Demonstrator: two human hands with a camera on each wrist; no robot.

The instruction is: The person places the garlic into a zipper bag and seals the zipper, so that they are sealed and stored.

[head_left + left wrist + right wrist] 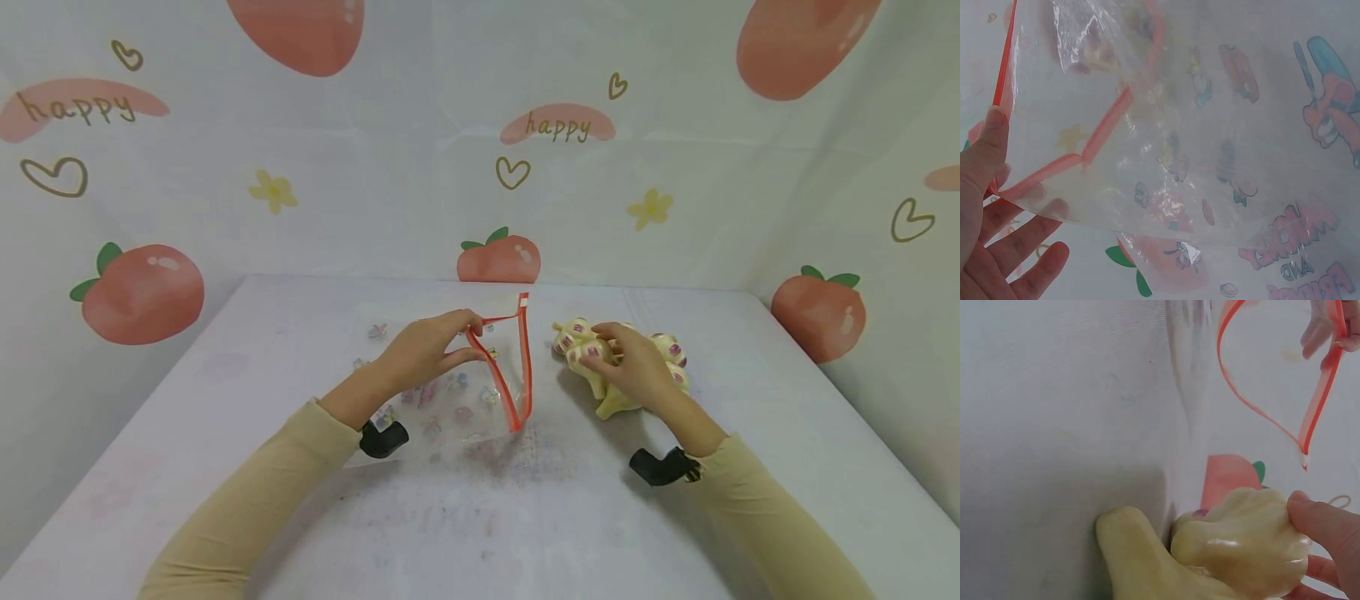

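Observation:
My left hand [427, 348] pinches the red-edged mouth of a clear plastic zip bag [468, 412] printed with small cartoon figures. The bag's mouth gapes toward the right, and its body lies on the table under my left forearm. In the left wrist view, the thumb presses on the red strip [1004, 78] while other fingers spread beneath the film. My right hand [639, 368] holds a pale garlic bulb [1247, 547] with purple patches, thumb on one side and fingers on the other. Several more garlic bulbs [669, 348] lie bunched under and behind this hand, partly hidden.
A whitish table [480, 517] with dark smudges spreads under both hands. Behind it hangs a pale cloth backdrop [390, 192] printed with peaches, hearts and flowers. Black wrist mounts [384, 439] sit on both forearms.

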